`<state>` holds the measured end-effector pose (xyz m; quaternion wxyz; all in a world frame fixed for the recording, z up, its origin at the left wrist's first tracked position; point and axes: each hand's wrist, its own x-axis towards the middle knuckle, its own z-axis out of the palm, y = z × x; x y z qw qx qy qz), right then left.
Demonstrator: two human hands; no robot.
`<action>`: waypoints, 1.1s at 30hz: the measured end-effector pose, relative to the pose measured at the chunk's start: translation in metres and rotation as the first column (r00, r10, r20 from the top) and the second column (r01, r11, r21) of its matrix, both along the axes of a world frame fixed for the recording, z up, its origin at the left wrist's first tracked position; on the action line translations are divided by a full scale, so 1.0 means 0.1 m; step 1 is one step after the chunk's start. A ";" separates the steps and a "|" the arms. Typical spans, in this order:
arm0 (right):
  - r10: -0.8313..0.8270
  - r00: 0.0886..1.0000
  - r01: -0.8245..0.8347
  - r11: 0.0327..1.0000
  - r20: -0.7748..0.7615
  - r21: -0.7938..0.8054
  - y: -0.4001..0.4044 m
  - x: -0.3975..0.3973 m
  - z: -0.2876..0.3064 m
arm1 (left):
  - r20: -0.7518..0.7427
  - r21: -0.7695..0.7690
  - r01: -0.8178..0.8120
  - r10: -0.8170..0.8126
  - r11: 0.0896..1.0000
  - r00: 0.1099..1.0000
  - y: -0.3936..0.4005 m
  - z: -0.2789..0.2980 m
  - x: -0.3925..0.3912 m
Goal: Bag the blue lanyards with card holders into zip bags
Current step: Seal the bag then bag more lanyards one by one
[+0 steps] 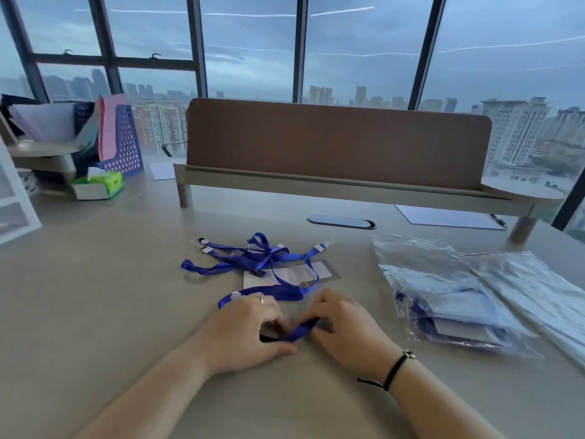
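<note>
Left hand (250, 331) and right hand (345, 327) both pinch blue lanyard (302, 331) strap between them on counter (95, 296). Loose lanyard pile (250, 258) beyond hands; filled zip bags (443, 299) right of pile.

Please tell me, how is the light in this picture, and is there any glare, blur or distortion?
Head view: dim, bluish daylight comes through the windows, whose glass shows bright streak reflections; wide-angle distortion bends the window frames outward; the zip bags show pale glare; the left hand and right hand on the blue lanyard cast only soft shadows; the tissue box looks slightly blurred.
</note>
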<state>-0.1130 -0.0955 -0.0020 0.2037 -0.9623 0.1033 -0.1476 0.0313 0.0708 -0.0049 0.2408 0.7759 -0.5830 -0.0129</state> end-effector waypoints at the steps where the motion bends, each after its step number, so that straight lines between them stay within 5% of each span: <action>1: -0.027 0.999 0.026 0.999 0.020 0.033 0.01 0.00 0.01 | 0.006 -0.019 -0.007 0.007 1.000 1.000 0.00 -0.02 0.02; 8: -0.371 0.909 0.181 0.765 0.192 0.618 -0.17 -0.03 0.17 | -0.336 -0.212 -0.165 0.087 0.963 0.938 0.03 0.01 0.09; 12: -0.575 0.792 0.088 0.441 0.206 0.893 -0.31 -0.03 0.19 | -0.383 -0.287 -0.216 0.094 0.933 0.919 0.01 0.06 0.12; 15: -0.624 0.765 0.006 0.256 0.160 0.967 -0.34 -0.05 0.23 | -0.665 -0.373 -0.329 -0.003 0.868 0.747 0.01 0.15 0.12; 19: -0.565 0.822 0.066 0.230 0.078 0.971 -0.31 -0.04 0.21 | -0.914 -0.396 -0.500 -0.277 0.770 0.296 0.04 0.30 0.07; 22: -0.478 0.878 0.092 0.249 0.039 0.964 -0.26 -0.04 0.19 | -0.885 -0.445 -0.477 -0.454 0.758 0.103 0.02 0.42 0.06; 27: -0.288 0.955 0.026 0.295 0.063 0.955 -0.16 -0.07 0.24 | -0.830 -0.517 -0.375 -0.557 0.769 0.002 -0.16 0.73 -0.08; 33: -0.058 0.998 -0.006 0.377 0.030 0.926 0.09 -0.10 0.29 | -0.868 -0.450 -0.484 -0.496 0.751 0.037 -0.56 0.62 -0.28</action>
